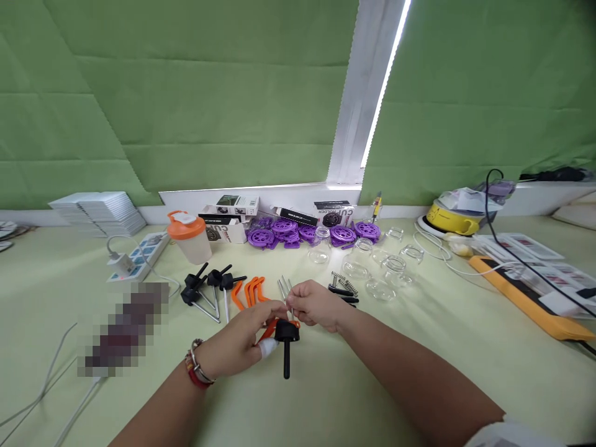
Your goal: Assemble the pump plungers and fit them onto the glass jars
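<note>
Two hands (pixel 279 323) on a black-knobbed piece (pixel 286 338); behind, "CUP HOLDER" box (pixel 333 214).

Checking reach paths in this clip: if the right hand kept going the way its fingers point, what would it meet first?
The right hand points left toward the left hand; it would likely meet those fingertips first, at the thin metal rods.

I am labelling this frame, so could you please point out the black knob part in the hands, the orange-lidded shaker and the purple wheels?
black knob part (pixel 287 335), head view, round cap.
orange-lidded shaker (pixel 190 238), head view, lid edge.
purple wheels (pixel 285 227), head view, one wheel's face.
</note>
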`<state>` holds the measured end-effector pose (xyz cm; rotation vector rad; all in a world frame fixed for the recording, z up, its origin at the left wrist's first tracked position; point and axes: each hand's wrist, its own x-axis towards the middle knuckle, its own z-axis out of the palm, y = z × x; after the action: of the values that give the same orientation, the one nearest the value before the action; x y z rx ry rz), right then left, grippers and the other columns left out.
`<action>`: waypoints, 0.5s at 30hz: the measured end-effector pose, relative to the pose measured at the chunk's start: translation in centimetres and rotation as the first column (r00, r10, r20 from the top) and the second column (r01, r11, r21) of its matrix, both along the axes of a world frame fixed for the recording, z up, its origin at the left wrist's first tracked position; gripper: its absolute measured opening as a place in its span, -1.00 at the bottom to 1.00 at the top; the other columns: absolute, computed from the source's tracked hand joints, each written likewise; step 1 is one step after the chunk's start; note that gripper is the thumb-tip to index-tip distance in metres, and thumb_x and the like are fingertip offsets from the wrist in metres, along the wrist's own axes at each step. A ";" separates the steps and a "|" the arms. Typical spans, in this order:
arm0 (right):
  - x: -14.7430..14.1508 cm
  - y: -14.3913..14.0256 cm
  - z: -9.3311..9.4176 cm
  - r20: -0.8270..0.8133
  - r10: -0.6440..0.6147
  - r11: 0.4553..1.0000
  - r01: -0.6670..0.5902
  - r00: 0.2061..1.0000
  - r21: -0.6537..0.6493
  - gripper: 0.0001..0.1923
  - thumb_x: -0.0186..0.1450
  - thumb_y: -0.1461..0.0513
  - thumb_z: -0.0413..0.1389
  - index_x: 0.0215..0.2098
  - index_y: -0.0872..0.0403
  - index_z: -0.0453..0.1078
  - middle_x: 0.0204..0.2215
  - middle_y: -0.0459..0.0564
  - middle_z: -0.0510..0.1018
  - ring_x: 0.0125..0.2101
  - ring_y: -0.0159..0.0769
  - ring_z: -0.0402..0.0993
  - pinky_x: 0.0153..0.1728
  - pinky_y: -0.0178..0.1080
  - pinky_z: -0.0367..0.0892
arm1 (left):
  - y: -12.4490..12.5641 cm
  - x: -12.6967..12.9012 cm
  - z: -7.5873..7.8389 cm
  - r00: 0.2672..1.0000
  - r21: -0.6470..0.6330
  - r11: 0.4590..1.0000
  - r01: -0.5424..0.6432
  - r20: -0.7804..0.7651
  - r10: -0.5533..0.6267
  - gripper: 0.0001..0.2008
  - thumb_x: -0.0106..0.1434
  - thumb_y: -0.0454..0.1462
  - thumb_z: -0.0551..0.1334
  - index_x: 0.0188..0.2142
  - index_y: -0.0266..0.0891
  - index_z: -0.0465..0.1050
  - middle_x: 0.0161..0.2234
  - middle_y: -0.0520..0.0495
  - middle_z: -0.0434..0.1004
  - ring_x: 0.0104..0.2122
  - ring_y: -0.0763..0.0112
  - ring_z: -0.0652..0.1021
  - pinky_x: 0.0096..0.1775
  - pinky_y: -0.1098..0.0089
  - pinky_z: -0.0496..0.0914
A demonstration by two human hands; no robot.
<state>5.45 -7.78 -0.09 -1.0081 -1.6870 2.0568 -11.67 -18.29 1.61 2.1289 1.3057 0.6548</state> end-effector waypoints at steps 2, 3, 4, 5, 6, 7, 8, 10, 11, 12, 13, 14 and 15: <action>-1.0 0.6 0.3 0.020 -0.053 0.998 0.052 0.998 0.043 -0.78 0.16 0.16 0.10 -0.54 0.11 0.24 -0.75 -0.25 0.20 -0.76 -0.57 -0.02 -0.71 -0.41 -0.12 | -0.2 -0.4 0.2 0.995 -0.059 0.996 0.069 0.079 -0.064 -0.60 0.18 -0.39 0.10 0.02 -0.16 0.21 -0.06 -0.12 0.40 -0.10 0.35 0.44 -0.07 0.33 0.35; -1.4 1.0 0.2 0.024 -0.122 0.988 0.119 0.992 0.102 -0.79 0.19 0.16 0.08 -0.52 0.11 0.25 -0.73 -0.24 0.21 -0.75 -0.56 0.00 -0.70 -0.41 -0.09 | -0.4 -0.6 0.2 0.989 -0.077 0.993 0.094 0.120 -0.084 -0.60 0.18 -0.38 0.10 0.03 -0.16 0.20 -0.08 -0.11 0.41 -0.11 0.36 0.45 -0.07 0.34 0.35; -1.7 1.5 0.1 0.025 -0.205 0.963 0.198 0.978 0.185 -0.80 0.22 0.15 0.04 -0.50 0.10 0.25 -0.71 -0.23 0.23 -0.74 -0.54 0.02 -0.69 -0.41 -0.05 | -0.5 -0.7 0.2 0.983 -0.087 0.990 0.108 0.156 -0.093 -0.59 0.18 -0.38 0.11 0.03 -0.17 0.19 -0.09 -0.11 0.42 -0.11 0.36 0.45 -0.07 0.34 0.35; -1.9 2.1 -0.1 0.024 -0.280 0.920 0.261 0.960 0.292 -0.80 0.24 0.15 0.01 -0.47 0.09 0.26 -0.68 -0.21 0.27 -0.72 -0.52 0.06 -0.67 -0.40 0.01 | -0.6 -0.8 0.1 0.979 -0.093 0.990 0.108 0.181 -0.089 -0.59 0.18 -0.37 0.11 0.04 -0.17 0.18 -0.10 -0.11 0.42 -0.11 0.36 0.45 -0.08 0.35 0.35; -2.1 2.7 -0.3 0.036 -0.327 0.861 0.282 0.944 0.424 -0.81 0.26 0.16 0.00 -0.45 0.09 0.28 -0.65 -0.18 0.32 -0.69 -0.50 0.12 -0.63 -0.38 0.07 | -0.6 -1.0 0.0 0.979 -0.093 0.992 0.086 0.190 -0.067 -0.59 0.18 -0.36 0.12 0.04 -0.17 0.18 -0.11 -0.11 0.43 -0.13 0.36 0.45 -0.11 0.35 0.37; -2.2 3.2 -0.6 0.065 -0.339 0.785 0.243 0.939 0.570 -0.83 0.26 0.18 -0.01 -0.43 0.09 0.31 -0.60 -0.14 0.38 -0.64 -0.46 0.21 -0.58 -0.37 0.13 | -0.6 -1.1 -0.1 0.982 -0.090 0.995 0.039 0.186 -0.022 -0.60 0.18 -0.34 0.12 0.03 -0.17 0.19 -0.12 -0.11 0.43 -0.17 0.37 0.45 -0.15 0.36 0.38; -2.3 3.5 -1.0 0.134 -0.327 0.692 0.140 0.935 0.709 -0.83 0.27 0.21 -0.01 -0.41 0.09 0.34 -0.54 -0.10 0.43 -0.56 -0.43 0.30 -0.50 -0.36 0.18 | -0.5 -1.3 -0.2 0.984 -0.085 0.996 -0.026 0.174 0.041 -0.62 0.19 -0.32 0.12 0.02 -0.16 0.20 -0.12 -0.11 0.42 -0.20 0.37 0.45 -0.19 0.36 0.39; -2.5 3.8 -1.9 0.339 -0.293 0.490 -0.163 0.894 0.856 -0.83 0.28 0.26 -0.02 -0.39 0.10 0.39 -0.44 -0.03 0.50 -0.41 -0.35 0.39 -0.37 -0.34 0.21 | 0.0 -1.8 -0.5 0.970 -0.073 0.980 -0.183 0.150 0.192 -0.65 0.22 -0.26 0.12 0.01 -0.16 0.23 -0.16 -0.11 0.42 -0.26 0.38 0.45 -0.26 0.37 0.39; -2.6 3.8 -2.3 0.430 -0.284 0.414 -0.295 0.857 0.861 -0.82 0.28 0.29 -0.03 -0.38 0.10 0.41 -0.40 0.00 0.52 -0.36 -0.32 0.41 -0.34 -0.33 0.20 | 0.2 -2.1 -0.7 0.956 -0.066 0.965 -0.254 0.136 0.261 -0.67 0.23 -0.24 0.11 0.00 -0.17 0.23 -0.19 -0.10 0.42 -0.30 0.38 0.44 -0.30 0.37 0.39; -2.7 3.6 -2.8 0.497 -0.278 0.365 -0.389 0.822 0.846 -0.82 0.27 0.31 -0.02 -0.38 0.11 0.42 -0.37 0.02 0.52 -0.33 -0.31 0.42 -0.33 -0.32 0.19 | 0.5 -2.4 -0.9 0.940 -0.056 0.947 -0.315 0.119 0.320 -0.67 0.23 -0.23 0.10 0.00 -0.17 0.23 -0.22 -0.09 0.42 -0.33 0.39 0.44 -0.32 0.37 0.38; -2.7 3.4 -3.2 0.536 -0.272 0.341 -0.441 0.799 0.830 -0.82 0.26 0.34 -0.01 -0.38 0.11 0.43 -0.35 0.03 0.52 -0.33 -0.30 0.42 -0.34 -0.32 0.18 | 0.8 -2.7 -1.2 0.926 -0.044 0.931 -0.362 0.099 0.364 -0.68 0.23 -0.22 0.10 -0.01 -0.17 0.23 -0.24 -0.08 0.42 -0.35 0.38 0.44 -0.34 0.36 0.38; -2.8 3.3 -3.5 0.553 -0.262 0.336 -0.462 0.791 0.821 -0.83 0.24 0.35 0.00 -0.39 0.11 0.44 -0.35 0.03 0.52 -0.34 -0.30 0.43 -0.36 -0.32 0.17 | 1.0 -2.9 -1.5 0.915 -0.027 0.918 -0.395 0.076 0.396 -0.68 0.23 -0.23 0.10 -0.01 -0.18 0.24 -0.24 -0.09 0.42 -0.36 0.38 0.44 -0.35 0.36 0.37; -2.8 3.1 -3.7 0.556 -0.252 0.337 -0.467 0.792 0.817 -0.83 0.23 0.36 0.02 -0.40 0.12 0.44 -0.35 0.03 0.51 -0.35 -0.30 0.43 -0.37 -0.33 0.16 | 1.2 -3.2 -1.8 0.906 -0.007 0.908 -0.419 0.053 0.419 -0.68 0.22 -0.24 0.10 -0.02 -0.19 0.25 -0.23 -0.10 0.43 -0.35 0.36 0.44 -0.34 0.34 0.37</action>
<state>2.66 -4.67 -3.75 -1.0885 -2.7659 0.3137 -14.83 -17.08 -0.17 1.8271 1.7536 0.8796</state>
